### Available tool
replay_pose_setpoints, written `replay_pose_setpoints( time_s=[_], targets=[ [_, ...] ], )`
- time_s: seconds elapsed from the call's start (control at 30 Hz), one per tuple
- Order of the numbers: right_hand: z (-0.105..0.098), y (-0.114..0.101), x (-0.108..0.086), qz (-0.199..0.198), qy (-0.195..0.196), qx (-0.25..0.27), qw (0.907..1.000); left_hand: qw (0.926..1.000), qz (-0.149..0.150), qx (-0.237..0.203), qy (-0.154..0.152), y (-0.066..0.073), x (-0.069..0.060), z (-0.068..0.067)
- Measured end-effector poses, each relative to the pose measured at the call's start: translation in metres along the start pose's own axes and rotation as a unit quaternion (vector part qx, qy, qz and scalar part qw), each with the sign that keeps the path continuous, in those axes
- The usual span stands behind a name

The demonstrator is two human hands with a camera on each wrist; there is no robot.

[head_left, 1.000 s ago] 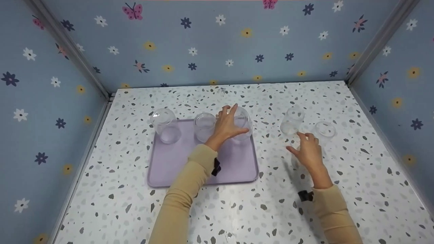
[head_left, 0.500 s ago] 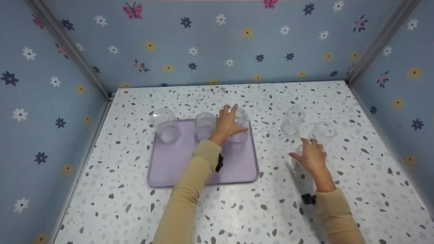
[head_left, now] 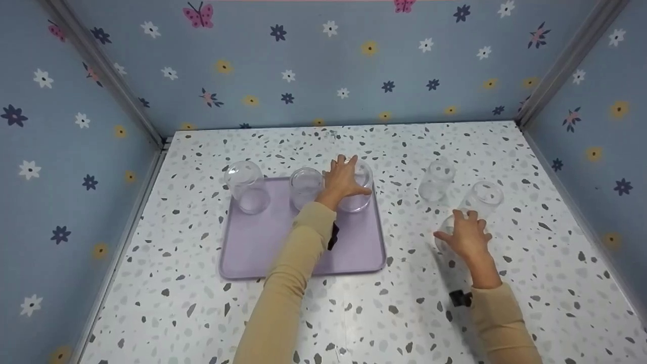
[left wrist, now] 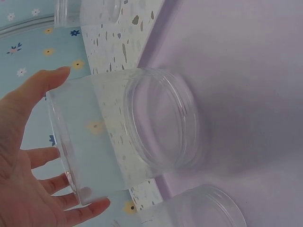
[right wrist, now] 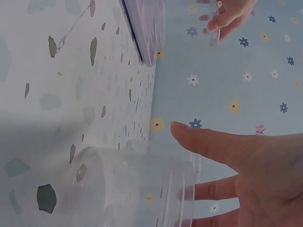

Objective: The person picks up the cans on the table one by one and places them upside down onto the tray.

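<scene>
speckled white table (head_left: 384, 323): lilac tray (head_left: 252, 247), clear jars (head_left: 436, 181)

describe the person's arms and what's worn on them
The left sleeve and right sleeve are long, plain tan and creased. A left black block and right black block, both small, show near their wrist ends. The left grip and right grip wear no gloves.

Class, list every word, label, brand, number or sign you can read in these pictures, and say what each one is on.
There are none to read.
Clear jars: no readable lettering or label.
Purple tray: no text.
Table: only speckles.
Wall: only flowers and butterflies.
Black piece by the right sleeve: too small to tell.
</scene>
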State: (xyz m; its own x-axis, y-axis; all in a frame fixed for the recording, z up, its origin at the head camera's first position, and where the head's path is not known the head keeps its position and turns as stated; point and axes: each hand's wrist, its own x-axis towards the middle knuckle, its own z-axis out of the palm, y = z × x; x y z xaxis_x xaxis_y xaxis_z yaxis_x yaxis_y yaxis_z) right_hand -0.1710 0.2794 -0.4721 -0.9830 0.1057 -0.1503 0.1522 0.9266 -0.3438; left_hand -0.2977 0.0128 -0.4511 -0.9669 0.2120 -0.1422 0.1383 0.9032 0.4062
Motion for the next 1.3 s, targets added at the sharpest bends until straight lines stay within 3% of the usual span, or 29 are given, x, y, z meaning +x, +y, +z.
replay_pose_setpoints(
  time_s=[0.3,0.7,1.3],
  targets=[
    [0.002,0.004,0.001,-0.006,-0.001,0.014,0.9999,0.9999,0.005,-0.001,-0.010,0.002,0.002,0.001],
    [0.003,0.011,-0.001,-0.028,0.040,0.018,0.9987,0.9998,0.016,-0.002,-0.012,0.003,0.003,0.004],
    [0.004,0.012,0.000,-0.028,0.048,0.016,0.9983,0.9994,0.020,-0.023,-0.019,0.002,0.005,0.006]
  ],
)
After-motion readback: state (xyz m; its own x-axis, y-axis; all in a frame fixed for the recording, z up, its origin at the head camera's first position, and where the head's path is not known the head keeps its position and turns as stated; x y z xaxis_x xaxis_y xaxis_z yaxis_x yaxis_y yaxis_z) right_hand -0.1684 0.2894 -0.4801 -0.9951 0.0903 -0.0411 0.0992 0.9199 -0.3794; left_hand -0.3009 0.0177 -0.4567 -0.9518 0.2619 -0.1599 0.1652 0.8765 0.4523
